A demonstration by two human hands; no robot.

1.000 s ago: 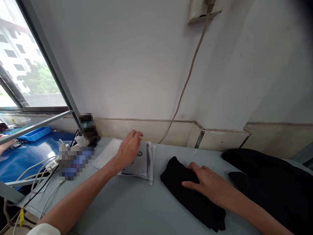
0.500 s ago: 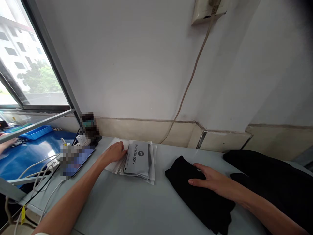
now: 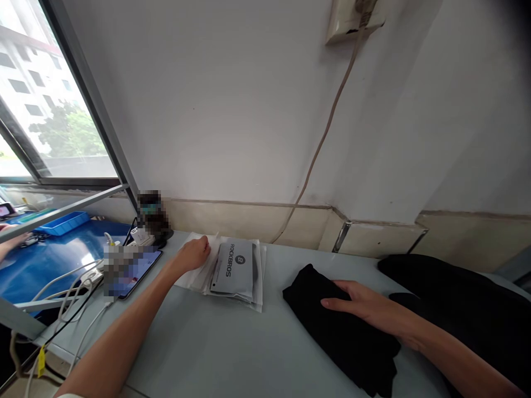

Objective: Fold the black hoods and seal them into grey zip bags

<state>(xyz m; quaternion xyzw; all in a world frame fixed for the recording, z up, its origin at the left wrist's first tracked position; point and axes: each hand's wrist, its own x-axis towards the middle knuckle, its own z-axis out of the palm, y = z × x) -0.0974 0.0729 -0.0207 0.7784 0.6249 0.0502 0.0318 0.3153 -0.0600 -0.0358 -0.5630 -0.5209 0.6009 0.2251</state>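
Observation:
My left hand (image 3: 196, 254) is closed on the flap of a clear plastic bag (image 3: 197, 279), whose film stands up a little beside the fingers. The bag lies in a small stack of bags, with a grey card (image 3: 234, 271) printed ROCKBROS showing through on the right part. A folded black cloth garment (image 3: 332, 331) lies at the lower right of the head view. My right hand (image 3: 360, 304) grips its right side, thumb on top and the other fingers partly hidden by the cloth.
A larger black cloth pile (image 3: 460, 309) lies at the far right. On the left are a phone (image 3: 136, 276), a power strip (image 3: 143, 237) and several white cables. Beyond the grey metal frame (image 3: 62, 213), a blue table holds a blue tray (image 3: 64, 223) near another person's hand (image 3: 10, 240).
My left hand has moved slightly left, away from the printed card, and the plastic film has lifted beside it. The fingers of my right hand have slipped further under the black garment.

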